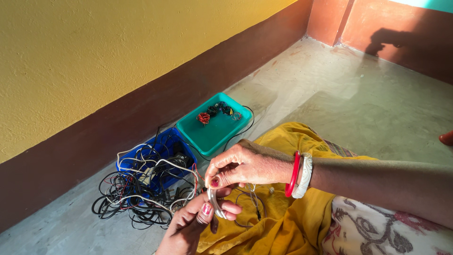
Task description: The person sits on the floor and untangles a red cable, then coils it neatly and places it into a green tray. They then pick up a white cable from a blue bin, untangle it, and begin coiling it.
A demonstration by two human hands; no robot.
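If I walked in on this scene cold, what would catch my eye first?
Probably the two hands at the bottom centre: the right hand, wearing a red bangle and a white bangle, pinches a thin wire above the left hand, over yellow cloth. To their left, a big tangle of black, white and red wires spills from a blue plastic tray, with a teal plastic tray holding small wire coils beside the wall.
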